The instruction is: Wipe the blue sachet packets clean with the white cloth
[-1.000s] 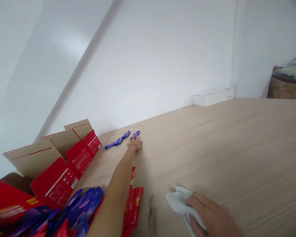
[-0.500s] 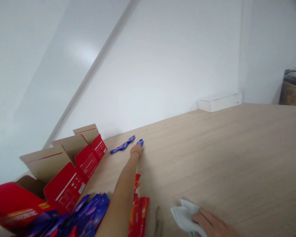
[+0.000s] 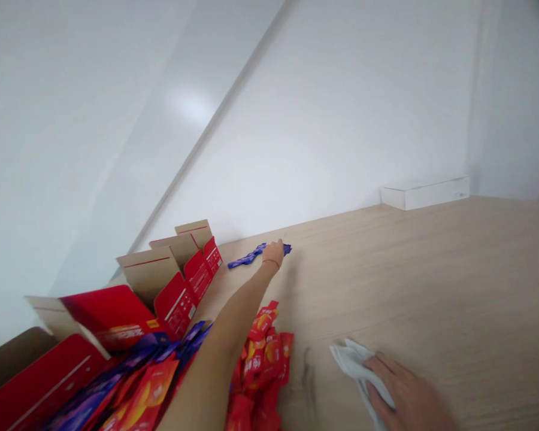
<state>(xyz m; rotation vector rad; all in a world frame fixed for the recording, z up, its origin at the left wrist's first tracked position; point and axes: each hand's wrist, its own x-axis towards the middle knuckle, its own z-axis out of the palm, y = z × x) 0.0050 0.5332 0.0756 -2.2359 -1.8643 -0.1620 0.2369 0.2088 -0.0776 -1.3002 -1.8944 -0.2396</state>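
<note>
at the far edge of the wooden table [image 3: 431,281], close to the white wall, the left hand [image 3: 273,254] lies at the end of a fully stretched arm, palm down, on a strip of blue packets [image 3: 251,257]; the strip runs left from under the fingers, one blue end showing to the right of the hand. too small to tell how far the fingers curl or whether they grip. near edge, lower right: the right hand [image 3: 408,398] rests flat, fingers loosely spread, pressing a folded white cloth [image 3: 354,365] to the tabletop. left of the arm, open red boxes [image 3: 179,281]; red and purple packets [image 3: 265,353] heaped beside it.
</note>
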